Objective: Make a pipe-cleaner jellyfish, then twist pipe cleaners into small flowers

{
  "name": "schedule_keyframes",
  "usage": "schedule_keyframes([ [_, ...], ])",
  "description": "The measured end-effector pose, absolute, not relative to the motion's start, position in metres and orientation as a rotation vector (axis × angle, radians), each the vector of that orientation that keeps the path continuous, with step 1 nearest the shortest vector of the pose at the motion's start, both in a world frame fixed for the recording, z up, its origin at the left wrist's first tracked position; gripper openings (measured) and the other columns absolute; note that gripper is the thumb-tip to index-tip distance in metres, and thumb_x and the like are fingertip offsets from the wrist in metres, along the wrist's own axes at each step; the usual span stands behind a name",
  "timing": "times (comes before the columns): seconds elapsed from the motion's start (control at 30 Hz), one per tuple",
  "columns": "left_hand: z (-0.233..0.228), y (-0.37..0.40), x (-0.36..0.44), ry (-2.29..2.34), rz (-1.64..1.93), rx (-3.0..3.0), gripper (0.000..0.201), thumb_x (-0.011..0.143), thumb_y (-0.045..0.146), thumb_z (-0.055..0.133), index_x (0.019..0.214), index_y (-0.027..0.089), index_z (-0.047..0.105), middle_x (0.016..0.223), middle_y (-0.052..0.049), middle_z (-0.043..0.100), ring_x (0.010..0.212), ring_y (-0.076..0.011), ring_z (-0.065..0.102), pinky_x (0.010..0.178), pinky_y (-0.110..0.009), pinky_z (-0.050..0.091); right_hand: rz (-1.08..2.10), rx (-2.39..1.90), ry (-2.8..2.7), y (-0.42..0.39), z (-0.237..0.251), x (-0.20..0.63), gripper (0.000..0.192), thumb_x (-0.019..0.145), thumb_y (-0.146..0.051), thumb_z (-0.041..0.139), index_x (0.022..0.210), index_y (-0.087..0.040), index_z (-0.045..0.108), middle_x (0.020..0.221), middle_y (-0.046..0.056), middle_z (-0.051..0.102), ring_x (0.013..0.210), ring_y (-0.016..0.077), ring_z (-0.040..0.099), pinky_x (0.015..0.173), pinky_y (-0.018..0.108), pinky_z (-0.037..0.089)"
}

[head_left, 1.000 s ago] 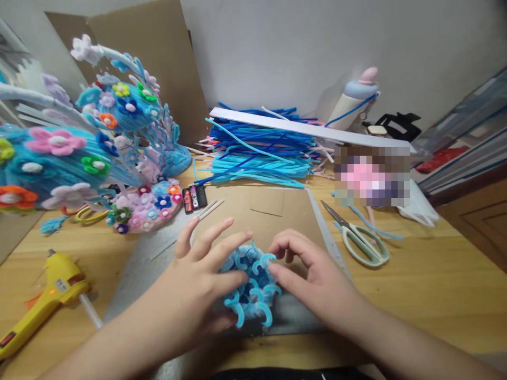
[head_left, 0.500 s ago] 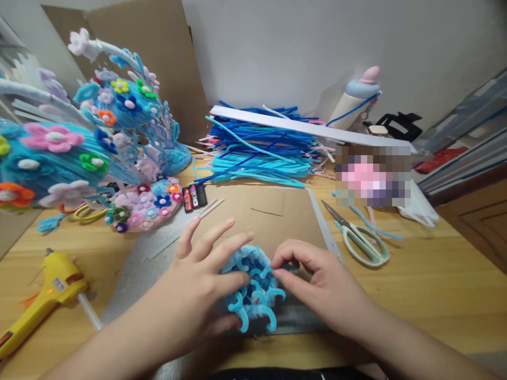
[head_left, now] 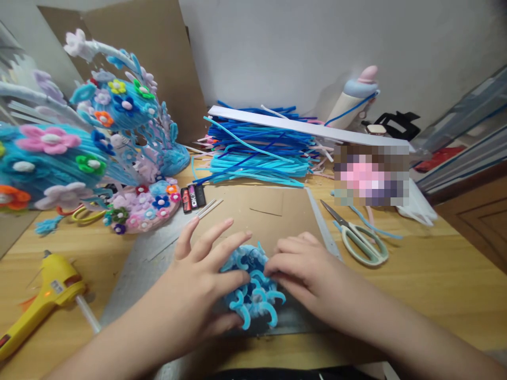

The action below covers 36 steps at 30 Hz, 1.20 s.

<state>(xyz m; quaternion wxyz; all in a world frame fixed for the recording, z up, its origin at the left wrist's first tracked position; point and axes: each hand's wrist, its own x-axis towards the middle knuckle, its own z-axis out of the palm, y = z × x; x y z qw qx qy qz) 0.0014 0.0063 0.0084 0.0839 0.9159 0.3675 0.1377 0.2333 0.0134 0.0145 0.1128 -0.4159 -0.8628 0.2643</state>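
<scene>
A round light-blue pipe-cleaner piece (head_left: pixel 257 311) with several curled ends lies on the work mat in front of me. My left hand (head_left: pixel 206 274) steadies it from the left, thumb and index finger on it, while the other fingers stay raised and spread. At its right side, my right hand (head_left: pixel 301 272) has its thumb and fingertips pinched together on a blue pipe-cleaner curl; the fingers hide most of that curl. Darker blue shows in the hollow middle of the piece.
A yellow glue gun (head_left: pixel 55 287) lies at left, scissors (head_left: pixel 360 240) at right. Pipe cleaners (head_left: pixel 257 166) are heaped at the back beneath a white strip (head_left: pixel 309 126). Flower-covered pipe-cleaner decorations (head_left: pixel 122 105) stand back left. Cardboard (head_left: pixel 273 227) lies on the grey mat (head_left: pixel 130 274).
My right hand's fingers have curled in more and shifted slightly left at the piece's right edge. My left hand stays nearly still. The whole view has shifted a little.
</scene>
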Motion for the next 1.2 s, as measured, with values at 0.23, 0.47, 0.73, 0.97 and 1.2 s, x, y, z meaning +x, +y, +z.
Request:
schedule_keyframes([
  [0.23,0.007,0.007,0.001,1.091,0.402,2.733,0.039,0.063,0.054,0.072,0.098,0.038,0.066,0.146,0.005,0.037,0.139,-0.0319,0.019,0.111,-0.054,-0.01,0.785,-1.195,-2.574,0.006,0.015,0.236,0.018,0.089,-0.01,0.05,0.087,-0.022,0.064,0.084,0.001,0.057,0.081,0.0159,0.049,0.073,0.032,0.028],
  [0.47,0.008,0.007,0.002,1.086,0.392,2.733,0.04,0.061,0.052,0.074,0.097,0.036,0.067,0.146,0.005,0.037,0.138,-0.0331,0.019,0.111,-0.056,-0.009,0.817,-1.174,-2.579,0.005,0.017,0.232,0.02,0.088,-0.01,0.05,0.086,-0.023,0.065,0.083,0.001,0.059,0.081,0.0163,0.05,0.073,0.033,0.028],
  [0.73,0.009,0.007,0.002,1.057,0.437,2.766,0.037,0.065,0.057,0.07,0.095,0.035,0.067,0.143,0.004,0.041,0.138,-0.0327,0.022,0.111,-0.057,-0.007,0.858,-1.348,-2.279,0.012,0.018,0.231,0.009,0.085,-0.023,0.059,0.094,-0.023,0.061,0.093,0.002,0.063,0.09,0.0198,0.052,0.08,0.035,0.033],
  [0.97,0.008,0.007,0.001,1.054,0.423,2.757,0.039,0.064,0.056,0.071,0.097,0.035,0.067,0.144,0.003,0.04,0.139,-0.0314,0.019,0.112,-0.055,-0.01,0.757,-1.315,-2.176,0.016,0.017,0.216,0.013,0.083,-0.024,0.061,0.096,-0.024,0.06,0.098,0.001,0.064,0.096,0.0196,0.055,0.084,0.036,0.031],
  [1.2,0.009,0.008,0.0,1.07,0.43,2.749,0.039,0.064,0.056,0.071,0.098,0.037,0.067,0.144,0.003,0.041,0.138,-0.0324,0.021,0.111,-0.056,-0.009,0.758,-1.279,-2.203,0.01,0.025,0.218,0.007,0.086,-0.018,0.056,0.08,-0.021,0.059,0.083,-0.001,0.066,0.082,0.0164,0.057,0.079,0.035,0.03],
])
